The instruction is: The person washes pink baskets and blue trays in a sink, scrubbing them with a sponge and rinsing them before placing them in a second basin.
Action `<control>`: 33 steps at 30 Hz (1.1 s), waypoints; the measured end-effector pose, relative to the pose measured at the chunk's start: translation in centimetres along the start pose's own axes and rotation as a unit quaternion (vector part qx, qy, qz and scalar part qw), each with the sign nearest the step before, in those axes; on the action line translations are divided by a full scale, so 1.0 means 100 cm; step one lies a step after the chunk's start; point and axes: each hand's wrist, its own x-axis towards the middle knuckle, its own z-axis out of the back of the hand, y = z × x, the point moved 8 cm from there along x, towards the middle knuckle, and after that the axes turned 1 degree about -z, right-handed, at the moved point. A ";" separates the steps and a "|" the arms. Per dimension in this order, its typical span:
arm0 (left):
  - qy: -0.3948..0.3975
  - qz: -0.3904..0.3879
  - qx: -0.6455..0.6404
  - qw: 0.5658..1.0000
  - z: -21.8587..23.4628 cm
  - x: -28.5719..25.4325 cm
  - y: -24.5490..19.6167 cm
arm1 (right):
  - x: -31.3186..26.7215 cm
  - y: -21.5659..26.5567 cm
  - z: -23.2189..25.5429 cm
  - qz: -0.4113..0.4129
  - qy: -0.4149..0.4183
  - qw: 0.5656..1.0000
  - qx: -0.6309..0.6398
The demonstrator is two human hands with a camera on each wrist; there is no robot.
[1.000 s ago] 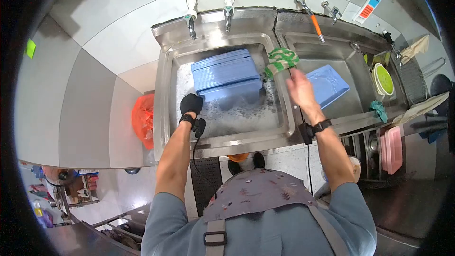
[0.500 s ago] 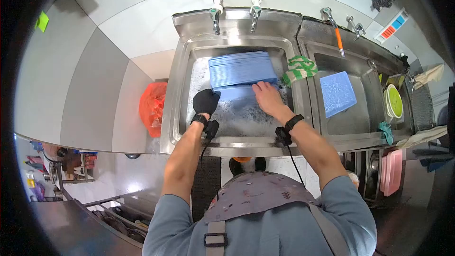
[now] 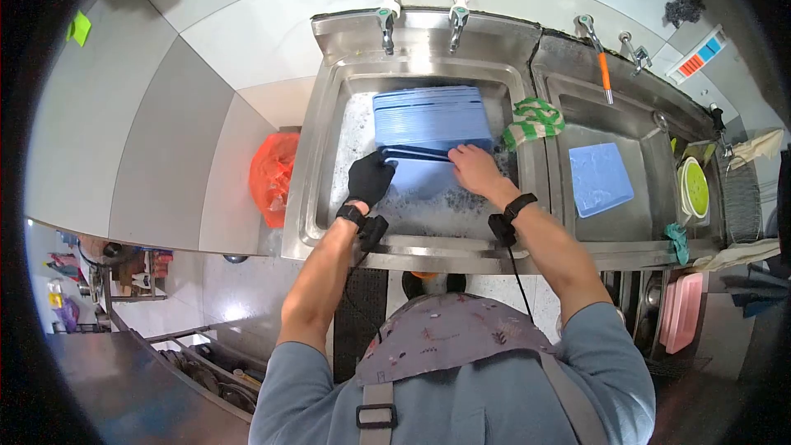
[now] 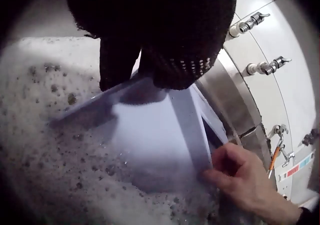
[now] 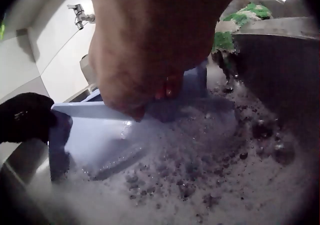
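In the left sink [image 3: 307, 173], a stack of blue plastic trays [image 3: 432, 119] stands in foamy water. The front tray [image 3: 422, 179] is tilted away from the stack, its lower part down in the suds. My left hand [image 3: 371, 178], in a black glove, grips this tray's left corner; the left wrist view shows gloved fingers over the rim. My bare right hand [image 3: 476, 170] pinches the same tray's upper rim towards its right end, thumb in front in the left wrist view. Foam hides the tray's lower edge [image 5: 105, 170].
A green-and-white striped cloth [image 3: 535, 121] lies on the divider between the sinks. Another blue tray [image 3: 601, 180] lies in the right sink, near a green-and-white round container [image 3: 694, 187]. Taps [image 3: 458, 21] line the back wall. An orange bag [image 3: 273, 177] hangs at the left.
My right hand has come from over the right sink to the front tray's rim and taken hold. The front tray has tipped forward, opening a gap behind it. My left hand stays at its corner.
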 end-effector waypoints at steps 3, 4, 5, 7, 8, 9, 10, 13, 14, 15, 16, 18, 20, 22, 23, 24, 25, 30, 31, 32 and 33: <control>0.081 -0.016 -0.101 0.991 -0.016 0.002 0.013 | -0.002 0.001 -0.009 0.015 0.044 0.999 -0.021; 0.082 -0.014 -0.101 0.991 -0.017 0.005 0.024 | -0.001 0.003 -0.007 0.016 0.046 0.999 -0.020; 0.145 -0.072 -0.076 0.984 -0.027 0.007 0.026 | -0.001 0.003 -0.014 0.012 0.096 0.995 -0.032; 0.222 -0.166 -0.025 0.960 -0.038 -0.002 0.021 | 0.003 0.002 -0.028 0.008 0.145 0.988 -0.043; 0.223 -0.166 -0.026 0.960 -0.041 -0.002 0.023 | 0.004 0.001 -0.038 -0.004 0.174 0.981 -0.089; 0.225 -0.167 -0.022 0.960 -0.041 0.005 0.021 | 0.005 -0.001 -0.042 -0.015 0.201 0.970 -0.137; 0.226 -0.169 -0.017 0.959 -0.045 0.003 0.017 | 0.008 -0.001 -0.042 -0.015 0.201 0.970 -0.137; 0.234 -0.169 -0.002 0.957 -0.041 -0.023 0.024 | 0.016 -0.011 -0.054 -0.048 0.230 0.961 -0.144; 0.237 -0.170 0.002 0.956 -0.052 -0.004 0.017 | 0.019 -0.015 -0.056 -0.045 0.228 0.962 -0.143; 0.238 -0.171 0.005 0.956 -0.053 0.001 0.016 | 0.022 -0.019 -0.059 -0.042 0.224 0.963 -0.145; 0.238 -0.171 0.008 0.956 -0.039 -0.013 0.034 | 0.024 -0.015 -0.055 -0.040 0.224 0.963 -0.146; 0.240 -0.173 0.016 0.955 -0.040 0.010 0.040 | 0.022 -0.003 -0.055 0.010 0.274 0.946 -0.174; 0.242 -0.179 0.020 0.953 -0.034 0.009 0.049 | 0.020 0.005 -0.034 0.033 0.223 0.960 -0.164; 0.246 -0.181 0.024 0.952 -0.024 -0.002 0.066 | 0.017 0.012 -0.010 0.059 0.176 0.971 -0.151; 0.250 -0.182 0.027 0.951 -0.034 0.021 0.060 | 0.020 0.017 0.012 0.080 0.112 0.982 -0.128; 0.254 -0.184 0.030 0.949 -0.036 0.024 0.060 | 0.021 0.022 0.034 0.098 0.048 0.989 -0.104; 0.257 -0.187 0.034 0.947 -0.040 0.025 0.059 | 0.023 0.019 0.042 0.096 0.048 0.989 -0.105; 0.271 -0.205 0.051 0.939 -0.052 0.031 0.048 | 0.027 0.023 0.099 0.141 -0.079 0.979 -0.126; 0.274 -0.209 0.055 0.937 -0.055 0.028 0.050 | 0.026 0.022 0.105 0.139 -0.079 0.979 -0.127; 0.278 -0.213 0.058 0.935 -0.050 0.010 0.060 | 0.024 0.023 0.113 0.147 -0.089 0.977 -0.129; 0.282 -0.217 0.061 0.933 -0.054 0.002 0.057 | 0.020 0.023 0.115 0.155 -0.100 0.974 -0.130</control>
